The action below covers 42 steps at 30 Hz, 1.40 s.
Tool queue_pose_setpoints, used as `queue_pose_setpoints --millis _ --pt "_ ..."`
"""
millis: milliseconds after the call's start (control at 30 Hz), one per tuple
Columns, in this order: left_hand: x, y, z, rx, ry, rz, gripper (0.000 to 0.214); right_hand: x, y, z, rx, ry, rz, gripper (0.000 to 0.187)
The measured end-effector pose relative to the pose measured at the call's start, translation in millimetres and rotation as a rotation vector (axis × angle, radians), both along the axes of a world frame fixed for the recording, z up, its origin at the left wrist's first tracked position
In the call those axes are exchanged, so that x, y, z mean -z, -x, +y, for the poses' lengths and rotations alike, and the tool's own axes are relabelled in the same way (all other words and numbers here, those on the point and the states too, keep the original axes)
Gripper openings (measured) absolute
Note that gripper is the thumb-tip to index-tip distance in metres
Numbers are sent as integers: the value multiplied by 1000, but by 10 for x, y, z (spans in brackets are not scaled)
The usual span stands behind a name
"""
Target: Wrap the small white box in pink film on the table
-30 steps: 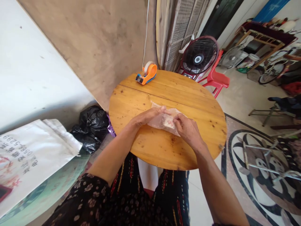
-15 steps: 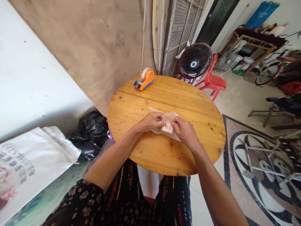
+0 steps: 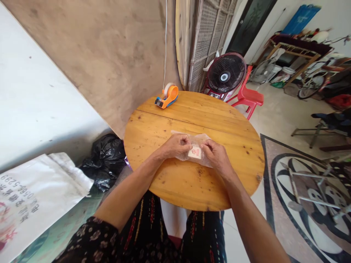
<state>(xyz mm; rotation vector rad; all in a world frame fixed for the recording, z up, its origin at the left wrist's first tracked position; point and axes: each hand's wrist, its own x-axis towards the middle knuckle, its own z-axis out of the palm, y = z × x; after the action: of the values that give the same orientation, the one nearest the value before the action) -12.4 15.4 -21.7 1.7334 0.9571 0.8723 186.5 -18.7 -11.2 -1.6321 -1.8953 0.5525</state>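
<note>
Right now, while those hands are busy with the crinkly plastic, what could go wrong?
The clear plastic wrap looks thin, so it might tear or crease where the left hand and right hand pinch it. The small pale block with red marks could slide if the plastic is tugged unevenly. And the orange tape dispenser stands near the far edge of the round table, so a hard bump might knock it off.

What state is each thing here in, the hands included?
Left hand: pinching the clear wrap.
Right hand: pinching the wrap's other side.
Clear wrap: crumpled, on the table.
Small block: red print facing up.
Tape dispenser: upright, loaded with a roll.
Fan: running or not, unclear.
Red chair: upright.
Black bag: bulging.
</note>
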Motion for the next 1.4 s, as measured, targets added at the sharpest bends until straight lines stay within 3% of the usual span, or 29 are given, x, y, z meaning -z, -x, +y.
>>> queue_pose_setpoints --millis 167,367,700,833,1000,1400 --pt "-10 -1 -2 1 -20 7 10 31 12 -28 14 -18 3 21" --pt "-25 -1 -7 4 -15 -4 9 59 35 -67 -61 -221 -57 19" --pt "-68 26 -20 74 138 -50 12 26 31 -14 -120 -295 -197 19" --pt "-91 15 -30 67 139 -68 14 -6 48 -61 -238 -403 -343 24" --pt "-117 5 -33 80 194 -77 16 -93 30 -108 -399 -339 -361 25" --pt "-67 11 -39 64 209 -47 20 -13 5 -148 -405 -310 -222 25"
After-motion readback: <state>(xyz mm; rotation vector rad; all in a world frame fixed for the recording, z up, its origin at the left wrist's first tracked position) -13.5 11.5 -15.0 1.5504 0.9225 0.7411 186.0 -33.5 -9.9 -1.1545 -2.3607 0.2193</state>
